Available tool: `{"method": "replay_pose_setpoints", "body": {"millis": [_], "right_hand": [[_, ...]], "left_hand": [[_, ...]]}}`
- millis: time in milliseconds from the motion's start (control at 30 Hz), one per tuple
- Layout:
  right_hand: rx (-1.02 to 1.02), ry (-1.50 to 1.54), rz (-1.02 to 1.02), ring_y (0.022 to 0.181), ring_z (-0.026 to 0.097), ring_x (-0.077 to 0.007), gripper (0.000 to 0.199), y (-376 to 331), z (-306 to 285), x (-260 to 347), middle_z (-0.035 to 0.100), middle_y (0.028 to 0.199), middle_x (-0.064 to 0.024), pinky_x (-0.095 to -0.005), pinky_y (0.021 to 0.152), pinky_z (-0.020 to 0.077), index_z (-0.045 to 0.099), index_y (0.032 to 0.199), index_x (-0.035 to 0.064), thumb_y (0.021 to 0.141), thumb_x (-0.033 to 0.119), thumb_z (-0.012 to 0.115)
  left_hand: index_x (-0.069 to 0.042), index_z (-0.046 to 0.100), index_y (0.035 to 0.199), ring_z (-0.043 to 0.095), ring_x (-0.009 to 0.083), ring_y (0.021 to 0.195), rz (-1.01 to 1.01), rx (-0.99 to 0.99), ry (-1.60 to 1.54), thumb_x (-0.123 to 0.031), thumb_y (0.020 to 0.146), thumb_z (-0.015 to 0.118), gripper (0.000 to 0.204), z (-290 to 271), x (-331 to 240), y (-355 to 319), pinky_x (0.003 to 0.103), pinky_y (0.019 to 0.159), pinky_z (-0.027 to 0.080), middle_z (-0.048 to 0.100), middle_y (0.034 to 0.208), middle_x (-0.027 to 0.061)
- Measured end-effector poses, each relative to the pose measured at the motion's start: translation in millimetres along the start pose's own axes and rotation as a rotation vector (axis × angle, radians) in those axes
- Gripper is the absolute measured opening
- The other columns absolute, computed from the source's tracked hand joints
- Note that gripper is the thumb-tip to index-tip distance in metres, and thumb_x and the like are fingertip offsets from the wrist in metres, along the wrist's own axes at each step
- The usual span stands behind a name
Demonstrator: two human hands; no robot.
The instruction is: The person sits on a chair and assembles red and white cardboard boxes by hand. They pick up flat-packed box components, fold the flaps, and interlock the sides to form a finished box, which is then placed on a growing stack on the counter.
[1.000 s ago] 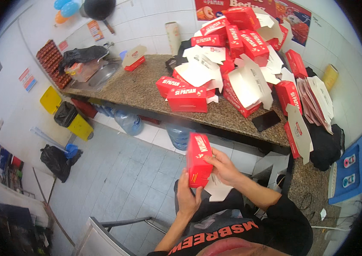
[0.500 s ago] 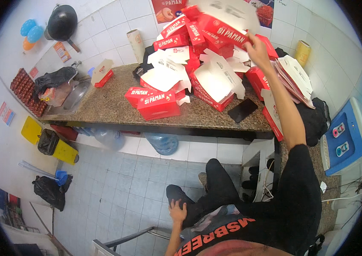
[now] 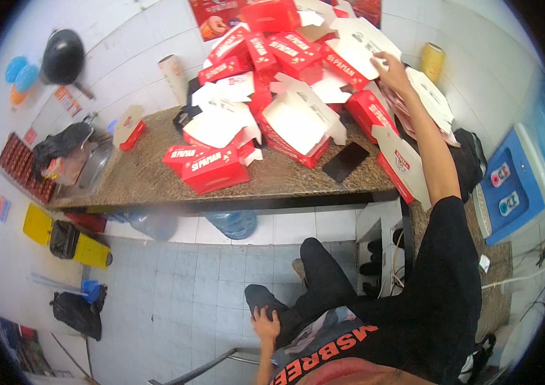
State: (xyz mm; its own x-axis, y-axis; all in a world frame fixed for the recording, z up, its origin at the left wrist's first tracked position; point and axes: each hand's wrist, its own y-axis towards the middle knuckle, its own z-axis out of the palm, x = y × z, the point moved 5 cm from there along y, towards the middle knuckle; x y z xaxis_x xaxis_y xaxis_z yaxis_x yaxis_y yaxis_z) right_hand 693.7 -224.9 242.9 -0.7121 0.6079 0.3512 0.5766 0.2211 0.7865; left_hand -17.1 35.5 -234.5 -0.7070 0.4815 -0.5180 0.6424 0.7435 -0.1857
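At the right side of a heap of red-and-white cardboard food boxes, my right hand (image 3: 393,72) reaches far across the counter. Its fingers are curled on the white flap of an open cardboard food box (image 3: 344,65), which rests on the heap with its lid raised. Below that hand stand another red box (image 3: 370,114) and a stack of flat, unfolded box blanks (image 3: 431,96). My left hand (image 3: 265,323) lies on my knee, fingers spread, holding nothing. Nearer the counter's front are an open box (image 3: 301,122) and a closed box (image 3: 214,172).
A black phone (image 3: 346,162) lies on the granite counter (image 3: 137,173). One small open box (image 3: 130,128) stands by the sink (image 3: 96,167). To the right are a black bag (image 3: 471,163) and a blue-and-white water dispenser (image 3: 515,183). Water bottles (image 3: 232,223) sit beneath the counter.
The open box in my right hand has come down and right onto the heap; it was raised and blurred before. My left hand stays on the knee. The whole view has shifted somewhat.
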Motion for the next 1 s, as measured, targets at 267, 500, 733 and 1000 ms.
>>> {"method": "replay_pose_setpoints", "body": {"millis": [267,500,733,1000], "right_hand": [[0.280,-0.368,0.353,0.088,0.072,-0.0272,0.044,-66,-118,-152,0.074,0.093,-0.0163,-0.0377,0.080,0.0558,0.071,0.104,0.0055,0.083,0.044,0.077],[0.458,-0.350,0.530,0.095,0.072,-0.0282,0.044,-106,-118,-198,0.075,0.100,-0.0171,-0.0385,0.086,0.0555,0.074,0.107,0.0115,0.081,0.046,0.076],[0.131,-0.647,0.475,0.097,0.069,-0.0416,0.031,-101,-125,-193,0.071,0.103,-0.0223,-0.0501,0.086,0.0538,0.068,0.117,0.0148,0.095,0.032,0.055],[-0.649,-0.446,0.251,0.077,0.070,-0.0386,0.026,-48,-214,-79,0.073,0.086,-0.0175,-0.0477,0.066,0.0529,0.067,0.114,0.0180,0.099,0.034,0.054]], "left_hand": [[-0.016,0.064,0.126,0.041,0.0488,0.133,0.111,0.005,-0.030,-0.038,0.090,0.065,0.043,5,-3,6,0.057,0.108,0.038,0.046,0.148,0.0223],[-0.012,0.064,0.125,0.042,0.0490,0.132,0.163,0.007,0.015,-0.035,0.089,0.065,0.042,7,-4,11,0.056,0.111,0.035,0.048,0.144,0.0260],[-0.008,0.064,0.123,0.046,0.0471,0.131,0.162,-0.010,0.018,-0.034,0.089,0.065,0.042,8,-8,12,0.055,0.112,0.034,0.050,0.141,0.0284],[-0.003,0.064,0.119,0.048,0.0441,0.130,0.161,-0.016,0.024,-0.029,0.086,0.070,0.042,9,-11,16,0.053,0.110,0.037,0.054,0.137,0.0272]]}}
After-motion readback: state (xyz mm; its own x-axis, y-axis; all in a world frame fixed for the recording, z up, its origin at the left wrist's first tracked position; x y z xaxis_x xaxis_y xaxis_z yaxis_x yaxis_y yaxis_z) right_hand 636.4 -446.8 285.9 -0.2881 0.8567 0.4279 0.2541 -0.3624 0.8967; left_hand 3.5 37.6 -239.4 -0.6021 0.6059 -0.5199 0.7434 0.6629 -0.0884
